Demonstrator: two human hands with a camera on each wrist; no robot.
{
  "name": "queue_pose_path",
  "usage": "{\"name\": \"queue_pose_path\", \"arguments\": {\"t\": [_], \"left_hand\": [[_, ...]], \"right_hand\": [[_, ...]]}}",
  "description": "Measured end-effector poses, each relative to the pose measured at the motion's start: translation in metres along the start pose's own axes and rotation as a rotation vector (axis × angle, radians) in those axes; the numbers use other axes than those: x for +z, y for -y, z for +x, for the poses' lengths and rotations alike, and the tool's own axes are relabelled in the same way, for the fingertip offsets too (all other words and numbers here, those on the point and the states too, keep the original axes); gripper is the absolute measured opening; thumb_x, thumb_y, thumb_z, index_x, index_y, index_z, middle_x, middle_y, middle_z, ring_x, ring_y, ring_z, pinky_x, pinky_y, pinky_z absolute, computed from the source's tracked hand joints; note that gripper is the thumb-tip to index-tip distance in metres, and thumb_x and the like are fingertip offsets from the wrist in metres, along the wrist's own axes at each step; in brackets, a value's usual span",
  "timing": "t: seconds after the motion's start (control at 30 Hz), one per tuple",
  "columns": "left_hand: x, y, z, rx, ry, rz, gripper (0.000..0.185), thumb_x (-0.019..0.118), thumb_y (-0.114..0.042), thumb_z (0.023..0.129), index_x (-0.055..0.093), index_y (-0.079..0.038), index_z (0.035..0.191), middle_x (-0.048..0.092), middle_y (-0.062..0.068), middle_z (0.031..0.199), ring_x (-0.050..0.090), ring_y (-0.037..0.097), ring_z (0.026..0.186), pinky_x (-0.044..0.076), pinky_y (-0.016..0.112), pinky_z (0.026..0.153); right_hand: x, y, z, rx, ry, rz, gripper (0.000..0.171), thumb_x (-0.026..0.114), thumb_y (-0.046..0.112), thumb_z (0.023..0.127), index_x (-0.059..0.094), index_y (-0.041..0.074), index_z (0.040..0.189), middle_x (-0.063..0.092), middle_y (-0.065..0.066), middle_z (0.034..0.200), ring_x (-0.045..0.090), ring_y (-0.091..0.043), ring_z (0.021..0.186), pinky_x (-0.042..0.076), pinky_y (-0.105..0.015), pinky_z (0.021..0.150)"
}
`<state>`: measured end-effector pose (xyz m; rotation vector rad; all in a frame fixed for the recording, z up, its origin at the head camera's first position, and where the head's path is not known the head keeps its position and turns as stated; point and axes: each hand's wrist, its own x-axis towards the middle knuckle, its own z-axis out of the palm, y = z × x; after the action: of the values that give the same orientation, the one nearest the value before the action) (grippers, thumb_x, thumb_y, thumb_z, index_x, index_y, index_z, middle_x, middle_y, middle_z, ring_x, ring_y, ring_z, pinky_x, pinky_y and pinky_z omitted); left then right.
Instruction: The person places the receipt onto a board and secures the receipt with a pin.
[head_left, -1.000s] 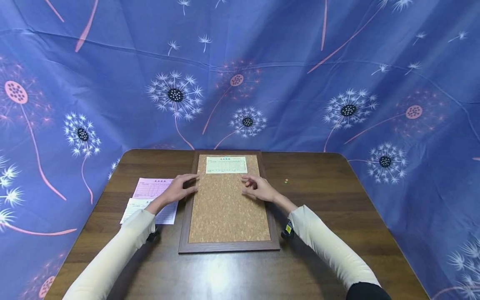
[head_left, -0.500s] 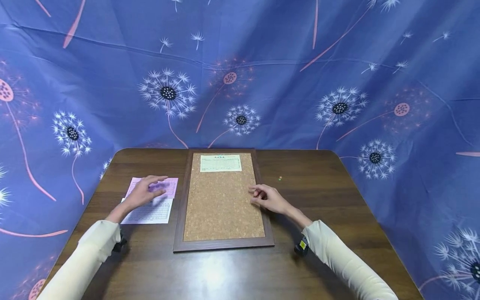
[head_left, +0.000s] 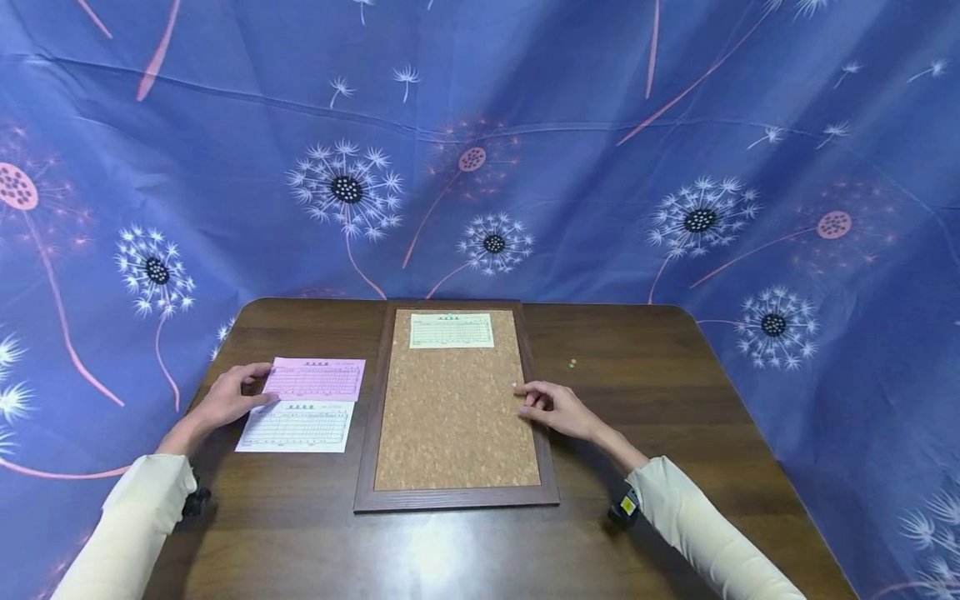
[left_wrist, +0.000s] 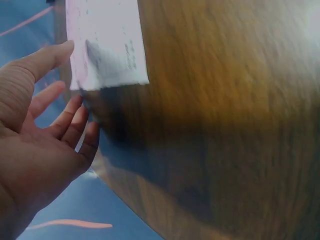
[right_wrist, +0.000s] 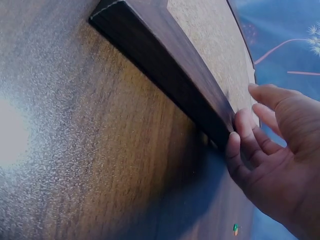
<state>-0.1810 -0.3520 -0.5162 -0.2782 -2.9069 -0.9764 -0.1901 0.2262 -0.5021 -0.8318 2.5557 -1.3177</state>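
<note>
My left hand (head_left: 227, 398) is at the left edge of a pink printed slip (head_left: 318, 380), its thumb and index fingertips right at the paper. Below that slip lies a white printed slip (head_left: 296, 427), slightly overlapped with it. In the left wrist view the fingers (left_wrist: 75, 125) are spread and gently bent by the slips' end. A framed cork board (head_left: 459, 417) lies in the middle, with a pale green slip (head_left: 452, 331) near its top. Over the board's right frame hovers my right hand (head_left: 564, 410), fingers loosely bent; nothing shows in its grasp in the right wrist view.
Two tiny objects, one green and one orange (head_left: 573, 362), lie right of the board. The wooden table (head_left: 637, 400) has rounded far corners. Behind it hangs a blue curtain (head_left: 570, 208) printed with dandelions.
The left hand has moved from the board's left frame across the slips to the pink slip's left edge. The right hand has drawn back to the right, from the cork toward the frame.
</note>
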Motion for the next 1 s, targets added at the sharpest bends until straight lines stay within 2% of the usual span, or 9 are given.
{"name": "queue_pose_path", "arguments": {"t": [0.07,0.17,0.4,0.63,0.8,1.0], "left_hand": [[-0.001,0.003,0.0,-0.046,0.031,0.002,0.061,0.078,-0.007,0.085,0.051,0.017,0.133,0.058,0.039,0.122,0.057,0.052,0.105,0.043,0.058,0.09],[-0.001,0.006,0.001,-0.074,0.032,0.01,0.067,0.079,-0.01,0.085,0.046,0.018,0.136,0.057,0.038,0.118,0.057,0.051,0.103,0.043,0.058,0.088],[0.006,0.007,0.008,-0.068,0.03,0.055,0.067,0.078,-0.015,0.084,0.05,0.019,0.134,0.058,0.037,0.113,0.053,0.048,0.104,0.031,0.058,0.091],[0.008,0.006,0.017,-0.112,0.054,0.035,0.064,0.076,-0.021,0.087,0.052,0.01,0.138,0.058,0.032,0.118,0.05,0.043,0.105,0.03,0.056,0.09],[0.004,0.004,0.019,-0.163,0.134,0.025,0.075,0.076,-0.024,0.089,0.042,0.011,0.145,0.051,0.035,0.127,0.049,0.046,0.11,0.031,0.061,0.092],[0.0,0.003,0.024,-0.216,0.212,-0.062,0.082,0.077,-0.022,0.088,0.035,0.011,0.15,0.044,0.034,0.127,0.04,0.046,0.112,0.027,0.059,0.094]], "right_hand": [[-0.004,0.011,0.0,0.021,0.025,0.005,0.037,0.068,-0.005,0.093,0.061,-0.014,0.128,0.066,-0.026,0.095,0.062,-0.035,0.08,0.048,-0.024,0.07],[-0.007,0.02,0.002,0.042,0.039,0.004,0.035,0.068,-0.004,0.093,0.062,-0.014,0.127,0.067,-0.025,0.095,0.062,-0.033,0.08,0.048,-0.025,0.071],[-0.001,-0.017,0.005,0.027,0.02,-0.008,0.036,0.073,0.008,0.094,0.066,-0.005,0.126,0.068,-0.012,0.092,0.058,-0.008,0.076,0.046,-0.019,0.069],[0.002,-0.021,0.007,0.042,-0.005,-0.007,0.035,0.075,0.008,0.092,0.068,-0.002,0.125,0.066,-0.009,0.091,0.055,-0.004,0.073,0.045,-0.017,0.066],[0.004,-0.024,0.008,0.051,-0.001,0.001,0.035,0.076,0.009,0.092,0.069,0.0,0.125,0.065,-0.007,0.09,0.055,-0.004,0.071,0.045,-0.017,0.065],[0.007,-0.024,0.007,0.025,-0.021,-0.011,0.035,0.076,0.008,0.09,0.069,-0.001,0.123,0.064,-0.008,0.088,0.053,-0.003,0.07,0.044,-0.018,0.063]]}}
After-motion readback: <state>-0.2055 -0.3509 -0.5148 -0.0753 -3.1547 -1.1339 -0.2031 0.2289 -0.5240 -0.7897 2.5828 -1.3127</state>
